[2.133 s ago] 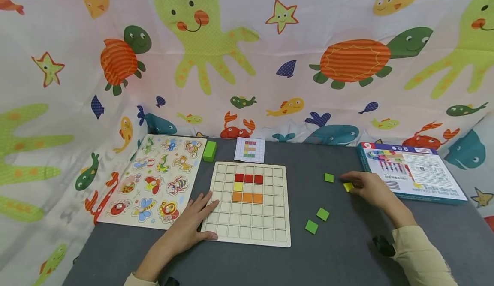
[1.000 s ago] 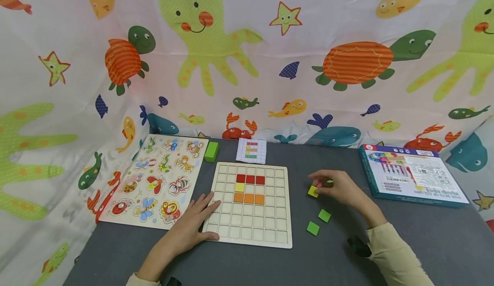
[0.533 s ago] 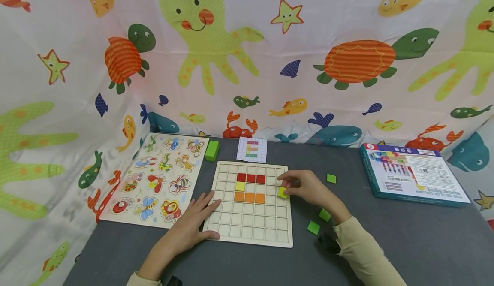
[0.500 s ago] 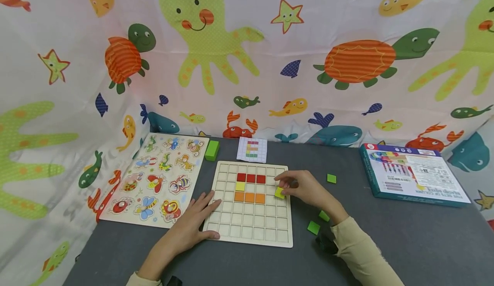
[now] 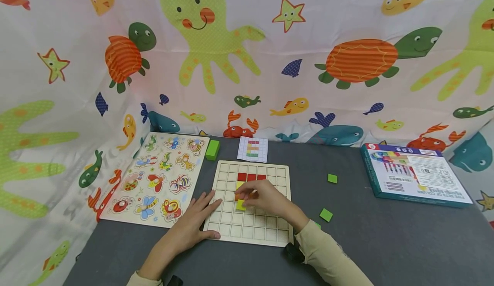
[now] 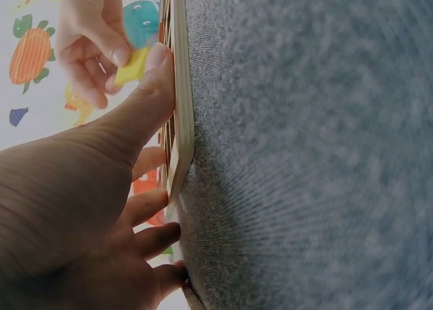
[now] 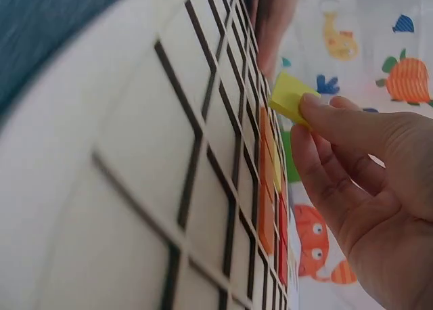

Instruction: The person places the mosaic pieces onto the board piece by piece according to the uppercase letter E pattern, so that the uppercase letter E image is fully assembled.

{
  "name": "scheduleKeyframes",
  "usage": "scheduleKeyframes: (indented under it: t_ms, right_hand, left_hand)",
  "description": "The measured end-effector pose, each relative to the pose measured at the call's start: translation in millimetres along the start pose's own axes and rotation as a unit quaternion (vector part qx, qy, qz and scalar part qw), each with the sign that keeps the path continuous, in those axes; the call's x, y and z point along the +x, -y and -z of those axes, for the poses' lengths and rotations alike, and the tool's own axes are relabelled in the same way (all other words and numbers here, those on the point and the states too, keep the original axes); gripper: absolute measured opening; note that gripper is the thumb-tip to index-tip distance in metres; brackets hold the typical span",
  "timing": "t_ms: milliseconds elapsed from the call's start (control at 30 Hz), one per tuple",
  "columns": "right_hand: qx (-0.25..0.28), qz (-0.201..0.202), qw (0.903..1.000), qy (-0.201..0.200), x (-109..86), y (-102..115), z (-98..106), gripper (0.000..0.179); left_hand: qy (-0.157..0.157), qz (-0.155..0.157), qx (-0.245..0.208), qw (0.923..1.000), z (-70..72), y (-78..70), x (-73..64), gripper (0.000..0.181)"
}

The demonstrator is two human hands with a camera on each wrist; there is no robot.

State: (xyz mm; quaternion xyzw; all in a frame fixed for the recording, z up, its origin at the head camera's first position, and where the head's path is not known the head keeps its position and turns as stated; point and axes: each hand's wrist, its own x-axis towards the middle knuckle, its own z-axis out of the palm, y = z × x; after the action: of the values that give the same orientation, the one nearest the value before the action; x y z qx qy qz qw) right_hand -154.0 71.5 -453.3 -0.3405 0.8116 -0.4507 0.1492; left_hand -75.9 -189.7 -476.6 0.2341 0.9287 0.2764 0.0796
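Observation:
My right hand (image 5: 266, 198) pinches a yellow square tile (image 5: 241, 205) between thumb and fingers, over the left-middle part of a wooden grid board (image 5: 247, 232). In the right wrist view the yellow tile (image 7: 291, 97) is tilted and held above the grid. Red tiles (image 5: 251, 177) form a row in the board's upper cells. Below their left end sits another yellow tile (image 5: 239, 185), partly behind the fingers. Orange tiles (image 7: 266, 188) are mostly hidden by the hand in the head view. My left hand (image 5: 189, 224) rests at the board's left edge, fingers spread, thumb at the near corner.
Green tiles (image 5: 326, 215) lie right of the board, one partly behind the right sleeve. A pattern card (image 5: 252, 149) and a green block (image 5: 212, 150) are behind it. An insect puzzle board (image 5: 131, 219) lies left; a flat box (image 5: 420, 172) lies far right.
My right hand has carried the yellow tile leftward from beside the box, past the green tiles, to over the grid board. The left hand stays at the board's edge.

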Motion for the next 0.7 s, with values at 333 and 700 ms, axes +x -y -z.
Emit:
scheduleKeyframes:
  t_ms: [333,700]
  right_hand:
    - [-0.083,-0.019,0.9963,0.015,7.1,7,-16,0.025]
    - [-0.103,-0.032,0.9942,0.006,5.6,9,-20,0.022]
  left_hand:
    - [0.001,0.001,0.0,1.0,0.2,0.4,-0.5,0.089]
    - [-0.005,0.007,-0.005,1.0,-0.7,-1.8,-0.3,0.087]
